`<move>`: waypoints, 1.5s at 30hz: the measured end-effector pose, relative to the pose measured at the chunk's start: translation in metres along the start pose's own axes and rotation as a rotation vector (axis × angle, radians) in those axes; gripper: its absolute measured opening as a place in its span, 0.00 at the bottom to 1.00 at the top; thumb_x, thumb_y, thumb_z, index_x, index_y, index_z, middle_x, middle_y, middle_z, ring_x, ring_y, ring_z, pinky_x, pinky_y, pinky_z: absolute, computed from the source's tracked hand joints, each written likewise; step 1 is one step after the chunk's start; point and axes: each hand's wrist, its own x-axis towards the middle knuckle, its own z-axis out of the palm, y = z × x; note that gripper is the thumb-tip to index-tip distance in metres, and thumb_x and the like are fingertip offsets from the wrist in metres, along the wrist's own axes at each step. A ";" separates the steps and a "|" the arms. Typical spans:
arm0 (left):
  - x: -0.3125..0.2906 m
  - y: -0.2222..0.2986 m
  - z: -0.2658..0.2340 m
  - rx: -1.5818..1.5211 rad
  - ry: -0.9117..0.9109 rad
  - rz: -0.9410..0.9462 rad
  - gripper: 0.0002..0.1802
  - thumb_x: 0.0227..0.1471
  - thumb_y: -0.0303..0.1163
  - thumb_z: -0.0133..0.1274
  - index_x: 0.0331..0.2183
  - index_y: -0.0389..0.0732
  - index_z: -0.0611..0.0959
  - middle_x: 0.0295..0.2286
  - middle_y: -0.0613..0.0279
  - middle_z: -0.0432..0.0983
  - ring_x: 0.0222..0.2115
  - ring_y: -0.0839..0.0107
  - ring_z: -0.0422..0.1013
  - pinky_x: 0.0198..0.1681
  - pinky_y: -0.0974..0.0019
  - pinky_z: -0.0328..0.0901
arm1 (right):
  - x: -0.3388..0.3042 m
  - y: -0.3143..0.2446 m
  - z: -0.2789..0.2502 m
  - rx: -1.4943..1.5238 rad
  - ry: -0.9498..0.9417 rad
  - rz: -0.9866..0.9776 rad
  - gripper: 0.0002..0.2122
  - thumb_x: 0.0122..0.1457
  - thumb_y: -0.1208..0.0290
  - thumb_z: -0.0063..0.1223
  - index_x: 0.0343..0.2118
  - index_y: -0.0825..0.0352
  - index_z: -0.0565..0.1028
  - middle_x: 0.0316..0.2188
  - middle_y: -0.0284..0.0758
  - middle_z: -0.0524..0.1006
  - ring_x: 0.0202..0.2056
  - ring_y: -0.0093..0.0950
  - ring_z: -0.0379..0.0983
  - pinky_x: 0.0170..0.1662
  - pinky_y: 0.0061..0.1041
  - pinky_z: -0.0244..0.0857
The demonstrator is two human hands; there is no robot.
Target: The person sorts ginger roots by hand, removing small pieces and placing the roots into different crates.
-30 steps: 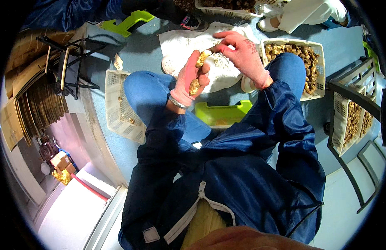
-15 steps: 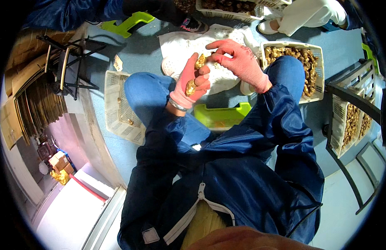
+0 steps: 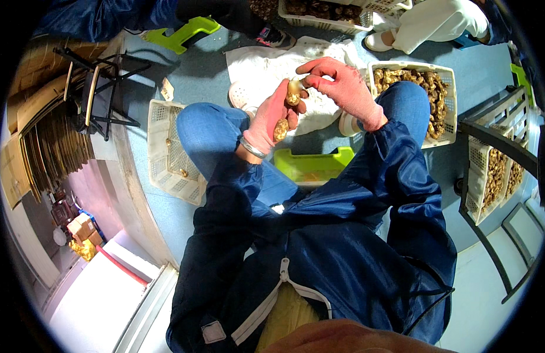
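Note:
My left hand [image 3: 271,119], in a pink glove, is closed on two mushrooms with mottled yellow-brown caps. One mushroom [image 3: 293,98] sits at the fingertips with a pale, blurred end pointing up; the other mushroom [image 3: 280,130] rests against the lower palm. Close beside the upper mushroom is my right hand [image 3: 341,88], also in a pink glove. Its fingers are bent together near the pale end; what they hold, if anything, is too small to make out. Beneath both hands a white cloth [image 3: 249,63] lies on the floor between my knees.
By my right knee stands a white basket [image 3: 453,109] full of mushrooms. At my left, another white basket [image 3: 158,141] holds a few small pieces. A green stool [image 3: 312,167] is between my legs. A black folding stool [image 3: 102,88] and a dark metal rack [image 3: 499,141] flank me; other people sit opposite.
The upper mushroom has turned upright at the left fingertips, its pale end now showing. The left hand has shifted slightly right, and the right hand stays close to it.

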 end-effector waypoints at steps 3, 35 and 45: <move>0.000 0.000 -0.004 -0.036 -0.022 0.007 0.20 0.61 0.53 0.43 0.38 0.47 0.76 0.19 0.67 0.72 0.11 0.79 0.59 0.14 0.76 0.53 | 0.001 -0.001 0.002 0.000 -0.007 -0.018 0.12 0.57 0.67 0.54 0.41 0.63 0.80 0.36 0.29 0.79 0.30 0.17 0.72 0.33 0.19 0.67; -0.013 0.008 0.008 0.401 -0.077 0.254 0.23 0.62 0.40 0.41 0.56 0.42 0.71 0.21 0.58 0.73 0.11 0.77 0.64 0.14 0.79 0.59 | 0.006 0.011 -0.013 -0.138 0.050 -0.106 0.10 0.56 0.65 0.55 0.35 0.66 0.79 0.43 0.35 0.77 0.42 0.29 0.74 0.46 0.26 0.66; -0.014 0.004 0.013 0.470 0.017 0.340 0.20 0.61 0.36 0.44 0.53 0.42 0.75 0.19 0.60 0.72 0.11 0.78 0.64 0.14 0.76 0.60 | 0.004 0.001 -0.010 -0.072 -0.030 -0.105 0.09 0.56 0.66 0.54 0.31 0.67 0.78 0.44 0.36 0.77 0.44 0.33 0.73 0.46 0.28 0.67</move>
